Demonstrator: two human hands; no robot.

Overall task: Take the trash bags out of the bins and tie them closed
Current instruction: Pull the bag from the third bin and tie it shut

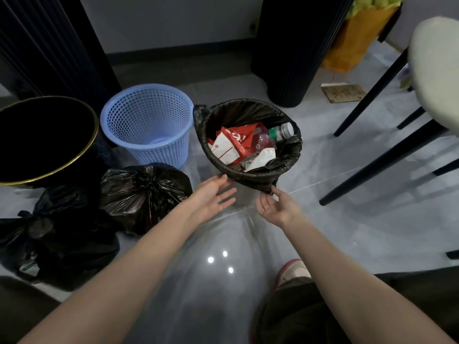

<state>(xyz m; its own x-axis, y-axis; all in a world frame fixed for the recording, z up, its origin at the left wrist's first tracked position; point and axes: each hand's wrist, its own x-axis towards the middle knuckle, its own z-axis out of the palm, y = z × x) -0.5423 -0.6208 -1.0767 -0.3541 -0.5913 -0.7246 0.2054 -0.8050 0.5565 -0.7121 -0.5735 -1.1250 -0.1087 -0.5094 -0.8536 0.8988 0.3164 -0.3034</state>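
hands at the rim of a lined bin [242, 198]
right hand [275, 207] pinches the bag [285, 155] edge; left hand [213, 194] beside the pinch, fingers straight, holds nothing.

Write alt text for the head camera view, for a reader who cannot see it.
A person's right hand pinches the rim of a black trash bag lining a bin of rubbish; the open left hand reaches beside it. Two tied black bags and an empty blue basket sit to its left.
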